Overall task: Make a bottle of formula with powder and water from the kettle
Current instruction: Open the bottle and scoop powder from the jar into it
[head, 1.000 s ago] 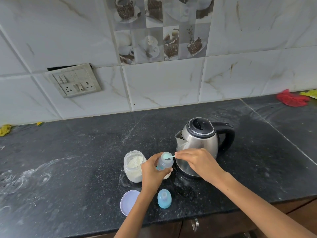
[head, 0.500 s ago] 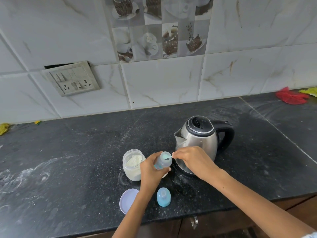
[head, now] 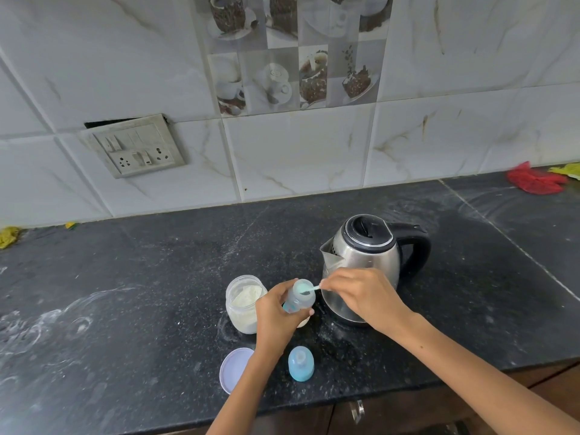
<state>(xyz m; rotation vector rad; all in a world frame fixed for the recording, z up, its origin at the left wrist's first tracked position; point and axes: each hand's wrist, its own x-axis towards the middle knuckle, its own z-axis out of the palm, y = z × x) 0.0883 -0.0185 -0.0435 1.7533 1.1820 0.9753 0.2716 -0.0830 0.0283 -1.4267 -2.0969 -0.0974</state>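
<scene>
Two loose pieces lie nearest the counter edge: the blue bottle cap (head: pixel 301 363) standing on the black counter (head: pixel 141 277), and the pale jar lid (head: pixel 233 368) just to its left, partly under the left forearm. Both seem set aside there so that the bottle mouth and the jar stay open while powder goes in.

Beyond them, the left hand (head: pixel 276 315) wraps around the body of the baby bottle (head: pixel 299 298), fingers curled and pressed against its sides, holding it tilted with its open mouth leaning toward the right hand. That tilt probably makes the narrow mouth an easier target. I cannot tell whether its base touches the counter. The right hand (head: pixel 361 296) pinches the handle of a small white scoop (head: pixel 309 288) between thumb and fingertips; the scoop's bowl sits right at the bottle's mouth, so the powder step looks underway.

Just left of the bottle, touching or nearly touching the left hand, stands the open powder jar (head: pixel 244 304), with white powder showing inside, kept close for short trips of the scoop.

Behind the right hand sits the steel kettle (head: pixel 365 255), lid shut, spout facing left toward the bottle and black handle turned away to the right, untouched; the water pour looks not yet done
</scene>
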